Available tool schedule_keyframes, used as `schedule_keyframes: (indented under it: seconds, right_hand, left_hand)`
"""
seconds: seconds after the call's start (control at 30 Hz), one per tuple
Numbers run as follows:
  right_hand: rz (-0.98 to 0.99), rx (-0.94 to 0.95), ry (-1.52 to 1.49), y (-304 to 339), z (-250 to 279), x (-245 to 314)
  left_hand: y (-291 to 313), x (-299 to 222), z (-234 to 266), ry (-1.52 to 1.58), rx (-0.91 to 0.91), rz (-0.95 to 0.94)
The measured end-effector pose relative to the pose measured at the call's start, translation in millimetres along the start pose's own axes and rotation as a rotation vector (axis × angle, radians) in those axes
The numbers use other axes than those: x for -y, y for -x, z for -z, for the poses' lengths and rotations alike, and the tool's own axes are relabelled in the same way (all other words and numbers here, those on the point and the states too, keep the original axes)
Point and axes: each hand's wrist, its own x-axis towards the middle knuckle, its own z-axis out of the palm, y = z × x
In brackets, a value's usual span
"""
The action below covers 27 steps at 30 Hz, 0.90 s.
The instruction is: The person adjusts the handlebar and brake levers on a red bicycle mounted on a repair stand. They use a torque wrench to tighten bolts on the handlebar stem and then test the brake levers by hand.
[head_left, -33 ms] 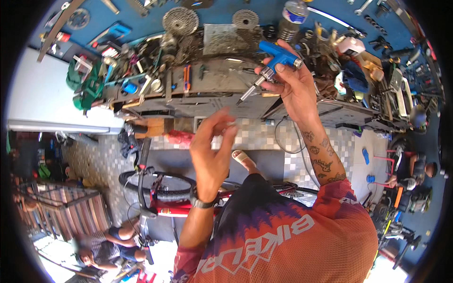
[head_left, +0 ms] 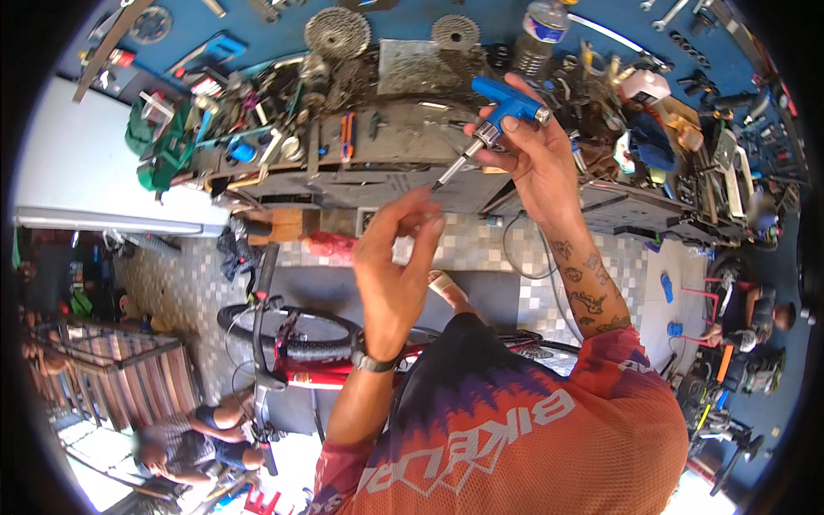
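My right hand [head_left: 542,142] grips a blue T-handle driver [head_left: 511,101], its fingers wrapped round the handle. The silver shaft slants down to the left and ends in a dark bit [head_left: 439,183]. Just below that bit is my left hand [head_left: 396,257], its fingers curled and the thumb apart from them. A gap shows between thumb and fingers, and I make out nothing held there. The left fingertips are slightly blurred. A dark watch is on my left wrist.
Beyond my hands runs a cluttered workbench [head_left: 249,183] with tools, a bottle [head_left: 539,39] and cassette sprockets [head_left: 337,33] behind it. A red bicycle [head_left: 318,375] stands below my left forearm. One person [head_left: 193,442] sits at lower left, another [head_left: 760,311] at far right. A cable [head_left: 508,249] lies on the tiled floor.
My left hand has shifted up and to the right, closer to the driver's bit. My right hand and the driver stay almost in place. The bench has slid slightly rightward in view.
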Motion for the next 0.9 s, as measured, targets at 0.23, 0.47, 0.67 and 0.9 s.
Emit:
schedule_keyframes:
  seconds: [0.23, 0.47, 0.67, 0.9]
  right_hand:
    - [-0.002, -0.064, 0.162, 23.0, -35.6, -14.6]
    - [0.105, 0.023, 0.182, 24.5, -46.6, -27.8]
    - [0.181, 0.330, 0.024, 25.0, -49.3, -34.6]
    - [0.398, 0.284, 0.222, 30.5, -48.8, -43.1]
  left_hand:
    - [4.2, -15.7, 16.8, 0.161, -0.175, 0.165]
    - [10.0, 5.2, 30.2, 0.178, -0.191, 0.285]
    - [12.4, 15.3, 36.4, 0.242, -0.210, 0.297]
    - [14.9, 26.8, 32.8, 0.120, -0.191, 0.294]
